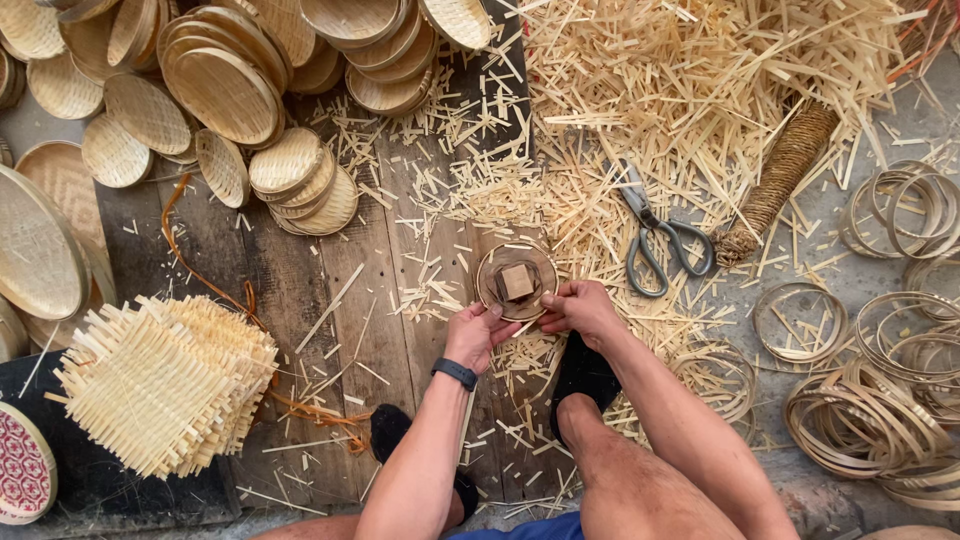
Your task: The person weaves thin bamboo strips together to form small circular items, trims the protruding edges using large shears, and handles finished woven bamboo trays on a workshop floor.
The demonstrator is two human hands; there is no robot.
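Note:
My left hand (477,335) and my right hand (578,306) both grip the near rim of a small round woven bamboo tray (497,268) lying on the wooden boards. A small wooden block (517,282) sits in the tray's middle. A dark watch band circles my left wrist. My legs and black-socked feet are below the hands.
Grey scissors (655,235) lie right of the tray among bamboo offcuts. A rope-wound stick (782,175) is beyond them. Finished round trays (225,95) pile at top left, square woven mats (165,385) stack at left, and bamboo rings (880,400) lie at right.

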